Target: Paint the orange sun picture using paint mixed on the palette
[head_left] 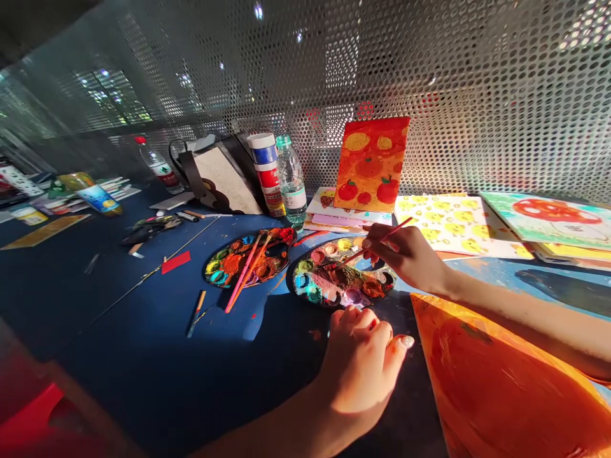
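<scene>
My right hand [405,254] is closed on a thin red paintbrush [389,234] whose tip reaches down into a round paint palette [334,283] full of mixed colours. Just below that palette, my left hand [365,359] rests on the dark blue table with its fingers curled into a loose fist; nothing shows in it. An orange-painted canvas [501,381] lies at the lower right, under my right forearm. A second palette [248,257] with two brushes laid across it sits to the left.
An upright orange painting with red apples [372,162] leans on the perforated metal wall. Stacked paint jars [265,172], a water bottle [292,178], yellow-patterned paper [453,222], a mushroom painting [548,216], loose brushes [196,312] and red scraps [175,261] lie about.
</scene>
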### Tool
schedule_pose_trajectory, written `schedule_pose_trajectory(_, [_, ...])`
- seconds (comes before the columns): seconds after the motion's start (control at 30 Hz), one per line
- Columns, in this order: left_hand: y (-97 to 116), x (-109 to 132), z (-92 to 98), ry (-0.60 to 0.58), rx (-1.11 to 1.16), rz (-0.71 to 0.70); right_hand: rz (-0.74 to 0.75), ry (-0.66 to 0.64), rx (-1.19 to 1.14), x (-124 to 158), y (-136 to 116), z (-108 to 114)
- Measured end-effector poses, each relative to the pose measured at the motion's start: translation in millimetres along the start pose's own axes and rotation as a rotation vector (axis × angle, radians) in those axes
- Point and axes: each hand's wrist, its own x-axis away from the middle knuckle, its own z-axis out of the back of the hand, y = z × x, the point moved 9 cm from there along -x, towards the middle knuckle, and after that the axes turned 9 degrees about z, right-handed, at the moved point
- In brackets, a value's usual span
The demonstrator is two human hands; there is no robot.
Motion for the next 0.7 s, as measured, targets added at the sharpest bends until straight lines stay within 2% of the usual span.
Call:
schedule_pose_trajectory(0.2, [0, -1, -1.1, -0.012, -0.008, 0.005, 0.036, -0.101, -0.035, 1, -8, -9])
schedule_pose_trajectory(0.33, [0, -1, -2.2, -0.025, -0.002, 0.009, 0.029, -0.065, -0.03, -1, -9, -5])
schedule_pose_trajectory(0.47, [0, 0, -2.0, -0.028, 0.008, 0.013, 0.022, -0.133, -0.05, -1, -8, -12])
schedule_pose_trajectory(0.7, [-1, -1, -0.4, -0.021, 0.015, 0.015, 0.032, -0.114, -0.043, -3, -7, -9])
